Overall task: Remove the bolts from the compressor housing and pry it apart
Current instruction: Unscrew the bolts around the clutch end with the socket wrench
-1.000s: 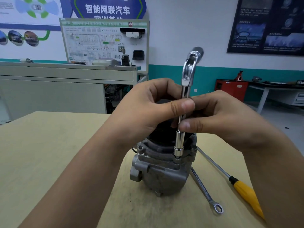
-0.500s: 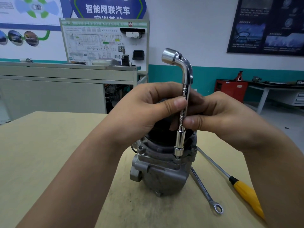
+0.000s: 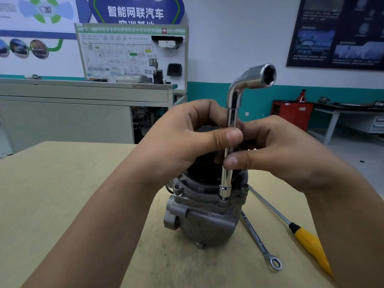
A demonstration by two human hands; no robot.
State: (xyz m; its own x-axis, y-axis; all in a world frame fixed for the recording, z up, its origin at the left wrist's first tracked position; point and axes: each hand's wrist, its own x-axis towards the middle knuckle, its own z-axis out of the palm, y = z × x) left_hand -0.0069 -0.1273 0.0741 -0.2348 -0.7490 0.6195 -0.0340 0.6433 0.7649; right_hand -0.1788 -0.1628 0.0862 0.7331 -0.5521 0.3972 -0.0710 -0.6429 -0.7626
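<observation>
Head view: I see both my hands up over the compressor, which stands upright near the middle of the worktop. A shiny bent wrench stands straight up from a bolt on the front rim of the compressor. Its low end sits on that bolt. Its top bends over to the right, and the open six-sided hole there is turned toward me.

My left hand comes in from the left, with the arm low across the worktop and the wrist lifted. Its thumb lies flat across the front of the wrench stem and its fingers curl round the back, so this grip is clamped on the wrench.

My right hand comes in from the right, a bit lower. Its thumb presses the stem just under my left thumb and its fingers curl behind, so this grip is clamped on the wrench too. The two thumbs are near but apart.

Right of the compressor, a flat spanner and a screwdriver with a yellow handle lie on the worktop, side by side.
</observation>
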